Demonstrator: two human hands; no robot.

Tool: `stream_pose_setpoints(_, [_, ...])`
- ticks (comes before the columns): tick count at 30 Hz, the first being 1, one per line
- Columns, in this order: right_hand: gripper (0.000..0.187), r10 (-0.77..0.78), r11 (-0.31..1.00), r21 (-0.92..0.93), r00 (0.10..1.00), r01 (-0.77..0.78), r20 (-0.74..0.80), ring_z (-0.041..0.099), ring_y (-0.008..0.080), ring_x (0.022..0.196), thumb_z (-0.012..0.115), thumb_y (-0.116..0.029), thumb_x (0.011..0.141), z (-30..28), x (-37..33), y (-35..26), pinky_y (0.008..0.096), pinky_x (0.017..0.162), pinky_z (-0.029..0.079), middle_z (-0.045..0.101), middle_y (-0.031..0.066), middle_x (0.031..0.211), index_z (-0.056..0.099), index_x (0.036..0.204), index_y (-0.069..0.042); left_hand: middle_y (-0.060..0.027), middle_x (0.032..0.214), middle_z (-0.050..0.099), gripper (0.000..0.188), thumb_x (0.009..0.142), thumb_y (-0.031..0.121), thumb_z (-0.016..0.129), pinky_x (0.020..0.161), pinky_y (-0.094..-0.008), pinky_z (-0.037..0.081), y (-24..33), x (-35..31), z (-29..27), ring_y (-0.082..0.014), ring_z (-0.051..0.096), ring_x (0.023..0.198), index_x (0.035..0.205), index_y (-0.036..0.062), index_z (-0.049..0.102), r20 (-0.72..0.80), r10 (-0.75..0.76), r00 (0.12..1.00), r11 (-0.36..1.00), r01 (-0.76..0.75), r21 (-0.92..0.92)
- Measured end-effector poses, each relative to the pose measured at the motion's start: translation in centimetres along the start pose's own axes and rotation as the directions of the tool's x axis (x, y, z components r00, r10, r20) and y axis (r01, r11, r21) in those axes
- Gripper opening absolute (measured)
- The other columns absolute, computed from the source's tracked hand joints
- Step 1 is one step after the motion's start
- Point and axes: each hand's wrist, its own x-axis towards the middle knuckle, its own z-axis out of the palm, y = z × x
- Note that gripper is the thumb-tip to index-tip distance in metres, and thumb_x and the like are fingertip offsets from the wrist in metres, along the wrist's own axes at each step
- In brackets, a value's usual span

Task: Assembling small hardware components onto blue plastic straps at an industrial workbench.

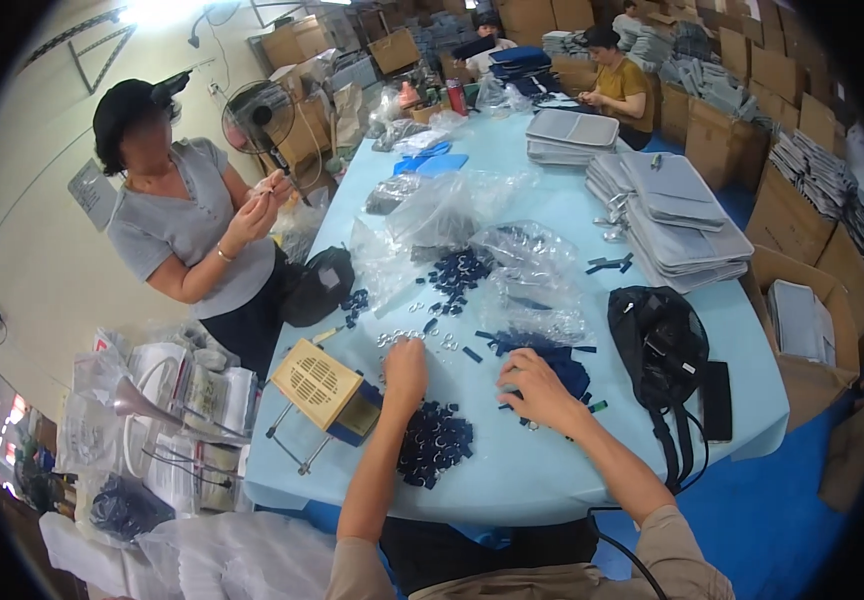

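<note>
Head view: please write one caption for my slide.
Left hand at small silver rings, right hand beside dark blue pieces on a light blue table.

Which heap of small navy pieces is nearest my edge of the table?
The near heap, just beside your left forearm, closer to you than your left hand. The others, like the far heap by the clear plastic bags, lie farther away.

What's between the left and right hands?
Head view: a navy tab and a few silvery rings lie toward the far side of the gap between left hand and right hand; nearer the person, pale blue cloth shows.
</note>
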Motion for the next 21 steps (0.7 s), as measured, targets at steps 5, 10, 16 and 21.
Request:
stream_pose_setpoints(5, [0.019, -0.063, 0.998, -0.015, 0.995, 0.064, 0.082, 0.05, 0.0302, 0.117, 0.081, -0.007, 0.071, -0.6, 0.4, 0.5, 0.0391, 0.099, 0.043, 0.064, 0.0086, 0.103, 0.074, 0.088, -0.004, -0.0217, 0.096, 0.063, 0.007, 0.086, 0.007, 0.06, 0.075, -0.053, 0.052, -0.2, 0.5, 0.3, -0.0425, 0.063, 0.089, 0.087, 0.0011, 0.064, -0.069, 0.015, 0.997, 0.998, -0.019, -0.059])
stream_pose_setpoints(10, [0.019, -0.019, 1.0, -0.019, 0.996, 0.021, 0.086, 0.05, 0.0298, 0.115, 0.082, -0.006, 0.07, -1.5, 0.5, 0.2, 0.0387, 0.099, 0.043, 0.063, 0.0071, 0.106, 0.074, 0.087, -0.005, -0.0215, 0.091, 0.066, 0.009, 0.084, 0.008, 0.067, 0.076, -0.0502, 0.052, 0.0, 0.5, -0.4, -0.041, 0.065, 0.087, 0.088, 0.0001, 0.066, -0.011, -0.098, 0.995, 0.985, 0.095, -0.143])
stream_pose_setpoints(16, [0.017, 0.119, 0.993, -0.032, 0.978, -0.115, 0.173, 0.048, 0.0307, 0.118, 0.08, -0.004, 0.071, -2.6, 1.1, -0.4, 0.0381, 0.099, 0.043, 0.062, 0.0066, 0.11, 0.073, 0.086, -0.004, -0.0133, 0.08, 0.07, 0.011, 0.082, 0.005, 0.075, 0.06, -0.0366, 0.051, 1.9, -0.6, -3.1, -0.0267, 0.067, 0.064, 0.087, -0.001, 0.067, -0.149, -0.056, 0.987, 0.853, -0.03, -0.521])
stream_pose_setpoints(21, [0.015, 0.106, 0.994, -0.055, 0.985, -0.099, 0.138, 0.048, 0.0313, 0.113, 0.077, 0.0, 0.073, -2.2, 1.0, -0.4, 0.0384, 0.098, 0.042, 0.062, 0.0072, 0.1, 0.069, 0.085, -0.003, -0.0128, 0.086, 0.073, 0.017, 0.085, 0.006, 0.073, 0.056, -0.0307, 0.052, 3.5, -1.0, -4.6, -0.0202, 0.067, 0.061, 0.101, -0.0006, 0.071, -0.125, 0.015, 0.992, 0.778, -0.09, -0.622])
